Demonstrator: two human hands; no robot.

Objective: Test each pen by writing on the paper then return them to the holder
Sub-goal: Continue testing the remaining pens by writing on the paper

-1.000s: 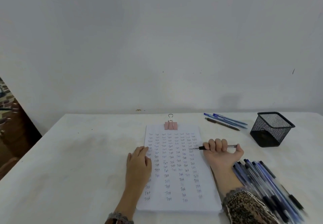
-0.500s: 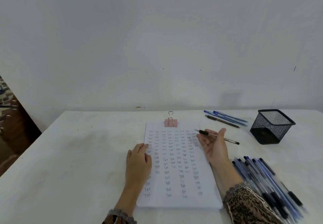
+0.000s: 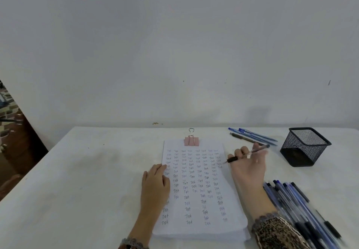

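Note:
A stack of white paper [image 3: 196, 229] covered with rows of small handwritten words lies in front of me, held by a pink binder clip [image 3: 191, 141]. My left hand [image 3: 155, 182] rests flat on its left edge. My right hand [image 3: 247, 166] holds a clear pen with a black grip [image 3: 246, 154] between its fingers, tip pointing left just above the paper's right edge. The black mesh holder [image 3: 305, 146] stands to the right and looks empty.
Three pens [image 3: 252, 136] lie loose at the back, left of the holder. Several blue and black pens [image 3: 299, 210] lie in a heap by my right forearm. The white table [image 3: 87, 180] meets a white wall at the back.
My right hand unclenched from a fist around the pen, turned the pen in its fingers, and shifted slightly right toward the holder. My left hand stayed on the paper.

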